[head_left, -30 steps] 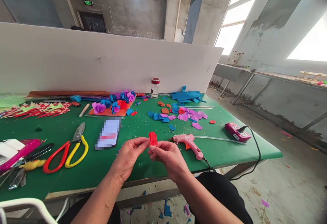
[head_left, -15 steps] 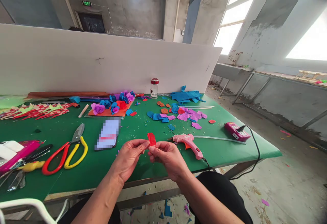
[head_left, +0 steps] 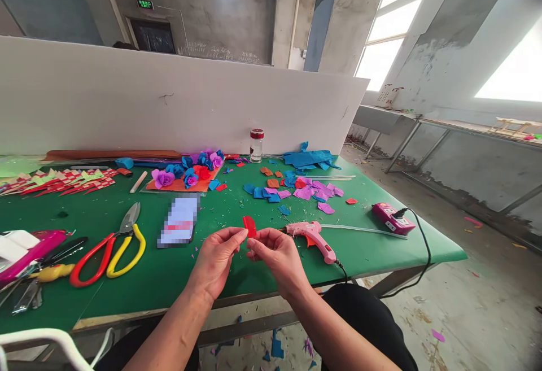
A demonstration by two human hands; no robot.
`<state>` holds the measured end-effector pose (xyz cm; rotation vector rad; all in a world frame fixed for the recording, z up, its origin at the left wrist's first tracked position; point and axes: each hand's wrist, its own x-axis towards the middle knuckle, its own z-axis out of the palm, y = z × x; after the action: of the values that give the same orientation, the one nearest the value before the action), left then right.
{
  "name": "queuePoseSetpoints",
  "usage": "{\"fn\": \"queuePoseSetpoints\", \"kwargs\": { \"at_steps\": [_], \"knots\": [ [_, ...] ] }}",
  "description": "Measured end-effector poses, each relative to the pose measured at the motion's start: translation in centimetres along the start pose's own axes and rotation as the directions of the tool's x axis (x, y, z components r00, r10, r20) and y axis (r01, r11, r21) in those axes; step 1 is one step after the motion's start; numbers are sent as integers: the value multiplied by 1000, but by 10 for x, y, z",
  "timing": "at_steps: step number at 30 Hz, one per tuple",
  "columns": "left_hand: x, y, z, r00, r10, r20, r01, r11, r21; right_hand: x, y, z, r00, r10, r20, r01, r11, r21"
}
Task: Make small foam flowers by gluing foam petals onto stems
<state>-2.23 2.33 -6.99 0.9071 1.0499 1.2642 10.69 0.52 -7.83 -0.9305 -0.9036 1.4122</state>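
A small piece of red crepe paper (head_left: 249, 226) is held up between my two hands, above the front part of the green table. My left hand (head_left: 218, 255) pinches its left edge between thumb and index finger. From the other side, my right hand (head_left: 273, 252) pinches its lower right part, with the other fingers curled beneath. Just right of my right hand lies a pink glue gun (head_left: 311, 235) with a clear glue stick at its back. Beyond the hands are loose purple paper petals (head_left: 305, 192) and blue paper petals (head_left: 258, 192).
Red-and-yellow-handled scissors (head_left: 112, 247) and a phone (head_left: 178, 221) lie left of my hands. Finished paper flowers (head_left: 163, 178) rest on orange sheets farther back. A glass jar (head_left: 256, 148) stands near the white board (head_left: 203, 100). A pink power strip (head_left: 393, 218) with a black cord sits at right.
The red paper has risen slightly and its top has tilted a little. My fingers have shifted their pinch on it, and the hands stay in nearly the same place.
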Motion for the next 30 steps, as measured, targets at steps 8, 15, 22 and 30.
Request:
{"fn": "queuePoseSetpoints", "kwargs": {
  "at_steps": [8,15,22,30],
  "knots": [
    [-3,-1,5,998,59,36,-61,996,58,-1,-3,0,994,109,13,-109,985,130],
    [0,-6,0,994,8,112,-10,1000,15,1,-1,-7,989,134,61,-144,963,226],
    [2,-4,-2,998,45,38,-48,995,83,1,2,-4,992,122,24,-124,965,233],
    [5,-4,-4,999,-24,33,23,999,29,6,0,-8,992,126,17,-124,933,336]
  ]
}}
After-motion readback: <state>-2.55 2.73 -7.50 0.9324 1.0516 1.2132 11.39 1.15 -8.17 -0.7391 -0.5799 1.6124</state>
